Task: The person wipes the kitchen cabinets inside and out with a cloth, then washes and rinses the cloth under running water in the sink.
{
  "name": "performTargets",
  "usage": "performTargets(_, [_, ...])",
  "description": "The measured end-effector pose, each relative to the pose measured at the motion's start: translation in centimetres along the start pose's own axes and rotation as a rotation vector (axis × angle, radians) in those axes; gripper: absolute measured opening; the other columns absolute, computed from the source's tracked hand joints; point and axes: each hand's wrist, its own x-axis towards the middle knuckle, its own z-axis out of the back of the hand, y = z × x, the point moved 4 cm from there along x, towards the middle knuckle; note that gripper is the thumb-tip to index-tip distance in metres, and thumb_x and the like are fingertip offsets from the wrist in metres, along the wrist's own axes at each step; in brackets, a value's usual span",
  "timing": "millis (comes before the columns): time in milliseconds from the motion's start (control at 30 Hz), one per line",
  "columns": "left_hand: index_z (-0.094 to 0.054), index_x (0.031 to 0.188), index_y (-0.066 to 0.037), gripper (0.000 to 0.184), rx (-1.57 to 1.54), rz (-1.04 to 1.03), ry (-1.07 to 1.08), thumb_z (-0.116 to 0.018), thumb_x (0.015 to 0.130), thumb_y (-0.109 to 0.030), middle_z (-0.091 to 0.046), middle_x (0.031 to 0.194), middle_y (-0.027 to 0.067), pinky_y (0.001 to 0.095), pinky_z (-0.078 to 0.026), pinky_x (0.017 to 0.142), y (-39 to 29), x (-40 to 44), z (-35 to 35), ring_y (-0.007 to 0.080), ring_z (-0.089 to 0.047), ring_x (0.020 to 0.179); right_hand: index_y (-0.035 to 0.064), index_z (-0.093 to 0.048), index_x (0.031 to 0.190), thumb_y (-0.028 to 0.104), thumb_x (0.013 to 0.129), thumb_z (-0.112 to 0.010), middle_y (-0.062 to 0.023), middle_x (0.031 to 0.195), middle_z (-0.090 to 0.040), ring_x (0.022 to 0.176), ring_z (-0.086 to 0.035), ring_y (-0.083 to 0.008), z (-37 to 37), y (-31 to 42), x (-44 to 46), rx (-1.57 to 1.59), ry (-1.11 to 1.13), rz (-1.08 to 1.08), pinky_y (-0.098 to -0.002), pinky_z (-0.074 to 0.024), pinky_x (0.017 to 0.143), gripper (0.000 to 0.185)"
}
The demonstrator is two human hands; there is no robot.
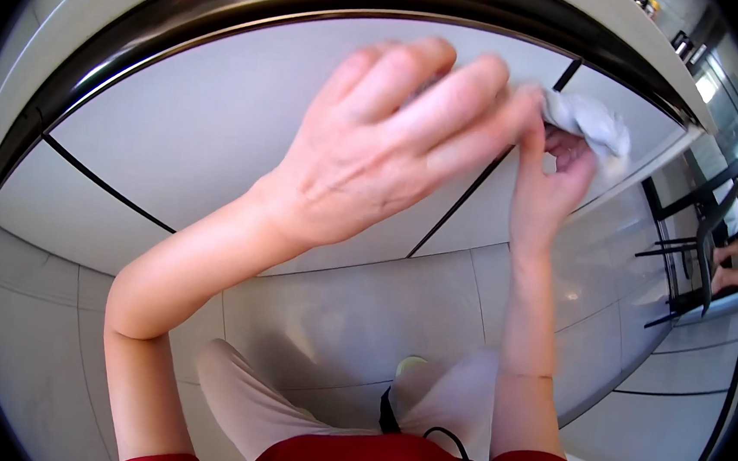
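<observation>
We have the white cloth bunched at the fingers of our right hand, which is closed on it, in front of the cupboard fronts. Our left hand is curled, fingertips beside the right thumb; blur hides whether it pinches anything, so we cannot tell. Judgement: soft cloth calls for a light, firm pinch, loose end clear of the fingers. Containers: cupboards shut, contents hidden.
</observation>
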Motion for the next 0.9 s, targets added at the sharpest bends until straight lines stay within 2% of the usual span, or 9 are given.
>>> performTargets(33, [-0.065, 0.106, -0.016, 0.049, 0.024, -0.042, 0.000, -0.059, 0.059, -0.002, -0.055, 0.104, -0.0015, 0.0276, -0.041, 0.072, -0.2, -0.2, 0.1, 0.0154, -0.050, 0.085, 0.0010, -0.057, 0.099, 0.015, 0.078, -0.073, -0.0078, 0.093, -0.061, 0.078, -0.058, -0.0142, -0.4, 0.1, 0.2, -0.090, 0.006, 0.091, -0.0256, -0.0464, 0.069, 0.030])
performTargets(133, [-0.066, 0.106, -0.017, 0.048, 0.092, -0.041, 0.120, -0.061, 0.058, -0.009, -0.054, 0.103, -0.0031, 0.0271, -0.039, 0.072, 0.0, -1.5, 0.4, 0.0140, -0.049, 0.085, 0.0018, -0.058, 0.096, 0.016, 0.079, -0.071, -0.0064, 0.091, -0.061, 0.077, -0.058, -0.0148, -1.2, -0.3, 0.4, -0.039, -0.030, 0.092, -0.0265, -0.0455, 0.069, 0.026])
performTargets(200, [-0.067, 0.101, -0.014, 0.044, 0.104, -0.068, 0.068, -0.062, 0.058, -0.010, -0.054, 0.104, -0.0018, 0.0273, -0.040, 0.069, 0.0, -2.9, 0.1, 0.0154, -0.050, 0.085, 0.0029, -0.059, 0.098, 0.025, 0.073, -0.074, -0.0112, 0.093, -0.060, 0.083, -0.058, -0.0286, -1.6, 0.1, -0.4, -0.267, -0.074, 0.475, -0.0363, -0.0455, 0.075, 0.037])
performTargets(267, [-0.068, 0.096, -0.008, 0.038, 0.067, -0.103, 0.096, -0.062, 0.058, -0.008, -0.054, 0.103, 0.0002, 0.0274, -0.041, 0.066, -0.7, -4.6, -0.5, 0.0173, -0.051, 0.085, 0.0047, -0.060, 0.098, 0.028, 0.070, -0.073, -0.0132, 0.097, -0.059, 0.088, -0.056, -0.0339, -2.2, -0.6, -2.1, -0.343, -0.073, 0.443, -0.0415, -0.0444, 0.078, 0.039])
performTargets(333, [-0.068, 0.094, -0.006, 0.036, 0.021, -0.083, 0.141, -0.062, 0.059, -0.007, -0.054, 0.104, 0.0015, 0.0277, -0.042, 0.065, -1.9, -6.4, -0.6, 0.0182, -0.051, 0.086, 0.0023, -0.060, 0.102, 0.009, 0.075, -0.067, -0.0134, 0.104, -0.059, 0.098, -0.055, -0.0309, -2.2, -0.9, -4.9, -0.419, 0.121, 0.352, -0.0379, -0.0411, 0.087, 0.028])
performTargets(367, [-0.068, 0.093, -0.003, 0.034, -0.014, -0.057, 0.189, -0.062, 0.060, -0.005, -0.054, 0.105, 0.0028, 0.0281, -0.043, 0.065, -2.3, -7.4, -0.8, 0.0192, -0.052, 0.086, 0.0036, -0.061, 0.101, 0.010, 0.074, -0.065, -0.0144, 0.104, -0.059, 0.098, -0.054, -0.0352, -2.4, -1.5, -6.3, -0.349, 0.131, 0.324, -0.0412, -0.0405, 0.088, 0.028])
performTargets(467, [-0.064, 0.097, 0.000, 0.031, -0.109, -0.035, 0.328, -0.060, 0.067, -0.007, -0.049, 0.111, 0.0064, 0.0298, -0.046, 0.074, -3.6, -11.6, -1.4, 0.0210, -0.050, 0.095, 0.0035, -0.061, 0.100, 0.011, 0.076, -0.063, -0.0144, 0.103, -0.059, 0.097, -0.053, -0.0358, -2.7, -4.0, -10.6, -0.386, 0.241, 0.255, -0.0421, -0.0405, 0.087, 0.025])
performTargets(600, [-0.062, 0.101, 0.001, 0.033, -0.231, 0.055, 0.453, -0.059, 0.068, -0.006, -0.047, 0.113, 0.0070, 0.0320, -0.047, 0.077, -6.2, -18.4, -2.3, 0.0223, -0.049, 0.097, 0.0059, -0.059, 0.102, 0.019, 0.073, -0.066, -0.0154, 0.102, -0.058, 0.096, -0.053, -0.0376, -3.3, -8.7, -18.9, -0.453, 0.290, 0.160, -0.0447, -0.0430, 0.081, 0.032])
performTargets(900, [-0.058, 0.108, 0.002, 0.038, -0.377, 0.350, 0.723, -0.055, 0.070, -0.005, -0.048, 0.113, 0.0075, 0.0309, -0.047, 0.083, -12.0, -32.4, -5.0, 0.0236, -0.048, 0.100, 0.0008, -0.057, 0.106, 0.015, 0.079, -0.060, -0.0194, 0.109, -0.056, 0.102, -0.049, -0.0407, -5.1, -16.1, -34.2, -0.391, 0.414, -0.264, -0.0467, -0.0368, 0.090, 0.031])
